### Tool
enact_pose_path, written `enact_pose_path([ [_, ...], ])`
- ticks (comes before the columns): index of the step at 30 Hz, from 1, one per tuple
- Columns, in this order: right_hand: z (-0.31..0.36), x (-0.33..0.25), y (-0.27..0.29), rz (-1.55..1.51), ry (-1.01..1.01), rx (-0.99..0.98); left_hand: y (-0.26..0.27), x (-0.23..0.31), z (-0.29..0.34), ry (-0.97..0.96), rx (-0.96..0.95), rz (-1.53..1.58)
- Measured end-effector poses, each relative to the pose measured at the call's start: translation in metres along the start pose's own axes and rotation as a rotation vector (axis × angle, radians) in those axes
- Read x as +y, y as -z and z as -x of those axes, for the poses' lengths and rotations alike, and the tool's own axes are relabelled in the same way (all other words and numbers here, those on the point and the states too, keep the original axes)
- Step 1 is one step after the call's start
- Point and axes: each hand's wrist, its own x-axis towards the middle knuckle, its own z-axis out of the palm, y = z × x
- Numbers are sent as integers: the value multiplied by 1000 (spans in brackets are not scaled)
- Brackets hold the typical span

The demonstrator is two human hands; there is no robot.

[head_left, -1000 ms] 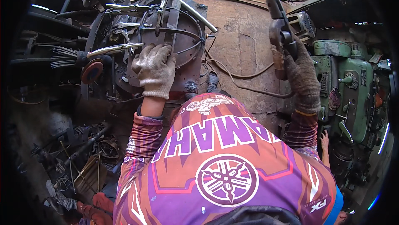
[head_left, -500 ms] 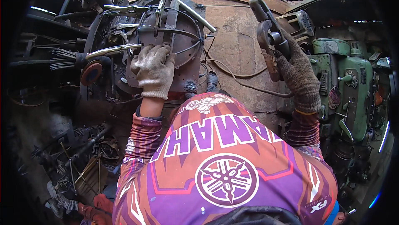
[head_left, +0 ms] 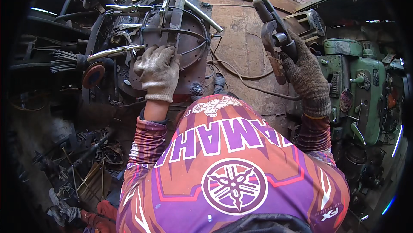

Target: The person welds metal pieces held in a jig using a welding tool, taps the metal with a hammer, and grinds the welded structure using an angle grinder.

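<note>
My left hand, in a pale knitted glove, lies palm down over a dark drilled metal plate. Its fingers are curled beside the lower end of a flat metal bar; whatever is under them is hidden. A round metal ring with thin cross rods lies on the plate. Silver locking pliers reach in from the left, and more stand higher up. My right hand, in a darker glove, is closed around a heavy, dark, partly rusty metal clamp, raised over the floor away from the plate.
A wire brush and a round disc hang left of the plate. Cables curve across the brown floor. A green machine with levers stands at the right. Metal scrap and someone's red-clothed leg appear lower left.
My right hand and the clamp have shifted slightly left and a little lower relative to the view. My left hand stays at the same spot on the plate.
</note>
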Motion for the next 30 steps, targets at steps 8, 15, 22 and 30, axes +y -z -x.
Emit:
enact_pose_path([
  [8,3,-19,1,-15,-19,-17,-3,-3,2,0,-11,-1],
  [15,2,-19,0,-10,-45,-41,-7,-7,4,12,-25,40],
  [22,1,-21,-5,56,33,-8,-4,-7,4,15,-23,36],
  [30,5,-19,-9,96,53,3,-7,-7,4,3,-31,27],
])
